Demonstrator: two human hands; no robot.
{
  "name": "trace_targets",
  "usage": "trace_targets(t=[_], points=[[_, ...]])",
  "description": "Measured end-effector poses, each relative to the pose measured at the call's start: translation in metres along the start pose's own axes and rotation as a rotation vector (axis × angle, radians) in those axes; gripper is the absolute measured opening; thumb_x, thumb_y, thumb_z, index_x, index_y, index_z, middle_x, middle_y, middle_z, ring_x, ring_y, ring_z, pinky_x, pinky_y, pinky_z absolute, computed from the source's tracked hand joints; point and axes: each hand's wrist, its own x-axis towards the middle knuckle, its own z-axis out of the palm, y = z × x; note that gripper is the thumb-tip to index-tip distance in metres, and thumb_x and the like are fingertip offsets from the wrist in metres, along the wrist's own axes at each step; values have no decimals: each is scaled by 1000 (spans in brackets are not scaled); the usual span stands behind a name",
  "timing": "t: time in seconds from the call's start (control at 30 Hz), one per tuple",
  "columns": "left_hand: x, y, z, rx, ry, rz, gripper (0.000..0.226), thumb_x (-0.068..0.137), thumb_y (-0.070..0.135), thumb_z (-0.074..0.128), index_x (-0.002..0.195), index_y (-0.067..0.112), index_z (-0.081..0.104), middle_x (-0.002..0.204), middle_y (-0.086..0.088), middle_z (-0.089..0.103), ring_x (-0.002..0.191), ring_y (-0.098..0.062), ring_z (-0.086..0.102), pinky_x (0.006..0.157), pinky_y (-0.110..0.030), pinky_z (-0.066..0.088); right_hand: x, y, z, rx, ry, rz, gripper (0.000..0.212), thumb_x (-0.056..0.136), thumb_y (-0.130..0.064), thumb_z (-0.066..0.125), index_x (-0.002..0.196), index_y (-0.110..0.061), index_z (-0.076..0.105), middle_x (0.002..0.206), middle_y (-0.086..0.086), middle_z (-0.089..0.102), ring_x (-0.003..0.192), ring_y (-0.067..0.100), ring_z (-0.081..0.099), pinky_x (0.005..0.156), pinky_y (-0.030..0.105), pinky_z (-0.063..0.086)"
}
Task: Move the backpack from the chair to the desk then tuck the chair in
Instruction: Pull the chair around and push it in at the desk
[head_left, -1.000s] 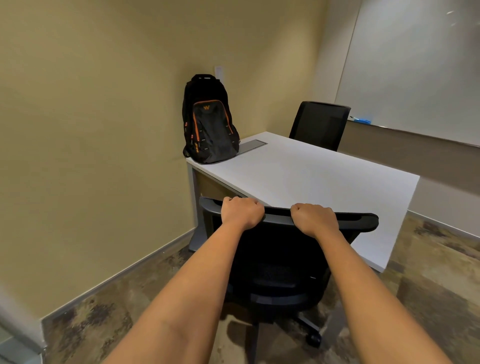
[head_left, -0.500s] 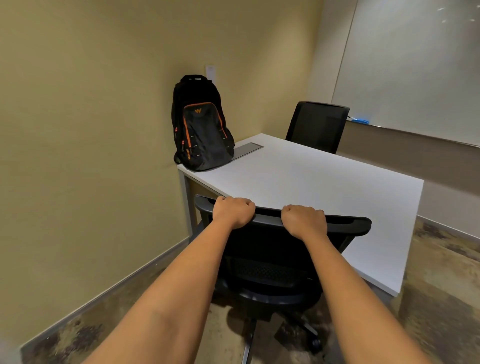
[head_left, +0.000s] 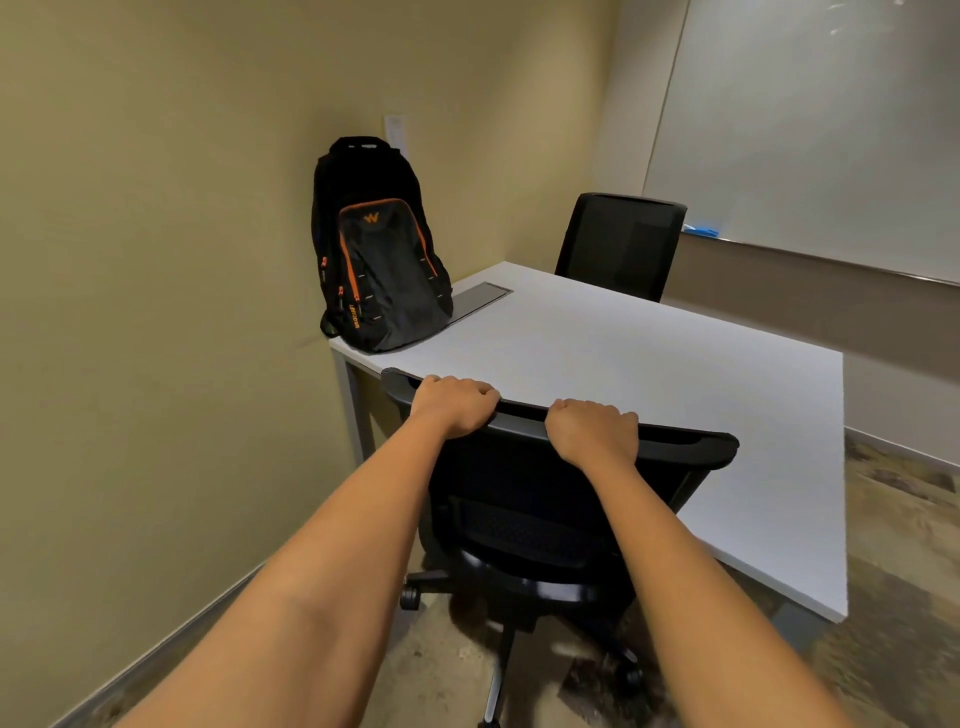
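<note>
A black backpack (head_left: 382, 249) with orange trim stands upright on the white desk (head_left: 623, 358), at its far left corner against the wall. Directly in front of me is a black office chair (head_left: 524, 525) on castors, its backrest top overlapping the desk's near edge. My left hand (head_left: 453, 402) and my right hand (head_left: 589, 428) both grip the top rail of that backrest, fingers curled over it. The chair's seat is partly hidden under the desk.
A second black chair (head_left: 621, 244) stands at the far side of the desk. A grey cable hatch (head_left: 478, 299) is set into the desktop beside the backpack. A whiteboard (head_left: 810, 130) hangs on the right wall. The beige wall runs close along the left.
The chair has rolled forward toward the desk with both hands on its backrest, and I have stepped closer. The backpack has not moved.
</note>
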Motion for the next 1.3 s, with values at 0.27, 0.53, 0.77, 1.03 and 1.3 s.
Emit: trace_targets(t=[0.27, 0.53, 0.77, 1.03, 1.3], points=[[43, -46, -6, 6, -20, 138, 46, 96, 35, 21, 120, 27, 59, 126, -8, 61, 112, -29, 53, 96, -41, 30, 31, -46, 4, 47, 19, 127, 30, 89, -12, 24, 62, -18, 35, 97, 7, 64, 93, 28, 54, 90, 40, 34], [78, -98, -15, 9, -44, 259, 46, 97, 36, 21, 122, 27, 58, 127, -8, 61, 114, -29, 52, 96, -41, 30, 50, -104, 15, 38, 66, 283, 42, 95, -21, 19, 87, -12, 59, 99, 8, 66, 95, 30, 55, 94, 43, 33], [103, -125, -20, 10, -48, 325, 47, 97, 36, 20, 123, 26, 58, 128, -7, 60, 114, -28, 52, 97, -40, 29, 68, -133, 20, 51, 127, 368, 61, 98, -38, 9, 78, -12, 60, 90, 10, 66, 90, 30, 56, 102, 47, 32], [124, -127, -19, -5, -12, 355, 46, 97, 35, 21, 120, 26, 60, 124, -7, 62, 111, -28, 53, 96, -40, 29, 90, -131, 20, 68, 139, 373, 65, 98, -40, 8, 95, -12, 67, 102, 13, 67, 97, 31, 57, 100, 47, 30], [153, -124, -17, 10, 22, 353, 47, 96, 33, 21, 118, 26, 62, 121, -7, 64, 107, -28, 54, 93, -39, 31, 119, -124, 21, 116, 143, 373, 63, 98, -38, 9, 93, -12, 66, 101, 11, 67, 97, 31, 56, 97, 45, 32]])
